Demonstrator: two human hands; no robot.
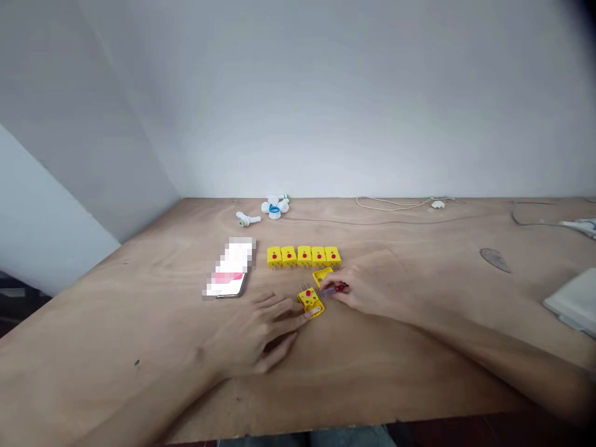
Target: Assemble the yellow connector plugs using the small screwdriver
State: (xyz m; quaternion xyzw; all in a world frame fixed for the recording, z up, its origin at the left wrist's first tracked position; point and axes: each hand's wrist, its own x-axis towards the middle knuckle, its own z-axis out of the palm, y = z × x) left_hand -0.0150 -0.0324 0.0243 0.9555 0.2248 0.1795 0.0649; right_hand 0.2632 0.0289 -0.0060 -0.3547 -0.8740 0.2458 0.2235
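Observation:
Several yellow thermocouple-style plugs [303, 256] stand in a row on the wooden table [372, 372], their metal pins pointing toward me. Just below the row, my left hand [261, 329] reaches in from the left, its fingertips pressing on a separate yellow plug [310, 302] with a red dot. My right hand [358, 292] comes from the right and pinches a small red-handled screwdriver [336, 289]. Its shaft points left, close to the plug. A loose yellow plug half [322, 275] lies just above the screwdriver, partly hidden by my right fingers.
A phone [230, 268], its screen pixelated, lies left of the row. White plastic fittings [274, 207] and a thin white cord [400, 203] sit along the wall at the table's back edge. A white flat object [573, 301] rests at the right edge.

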